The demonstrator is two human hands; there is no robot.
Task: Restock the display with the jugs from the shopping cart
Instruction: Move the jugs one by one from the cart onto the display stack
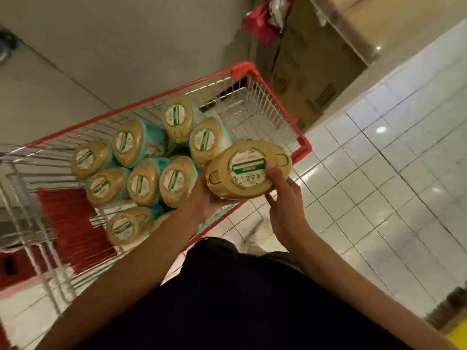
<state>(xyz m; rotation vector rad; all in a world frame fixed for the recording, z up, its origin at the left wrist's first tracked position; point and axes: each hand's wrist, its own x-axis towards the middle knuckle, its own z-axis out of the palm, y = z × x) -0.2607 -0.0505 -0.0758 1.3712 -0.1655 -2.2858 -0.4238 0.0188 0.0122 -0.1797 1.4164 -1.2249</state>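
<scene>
**Jug Held at Cart Rim**

The held jug [249, 170], tan lid and round green-and-white label facing up, is above the right rim of the shopping cart [141, 104]. The left hand [204, 198] cups it from below, over the cart. The right hand [283, 205] grips it from outside the cart, thumb on the label. The other jugs [144, 184] stand inside the cart, lids up, clustered toward its red seat flap [68, 223]. The tiled floor [379, 173] lies right of the cart

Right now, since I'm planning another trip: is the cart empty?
No, apart from the held jug, more jugs stand in the cart.
</scene>
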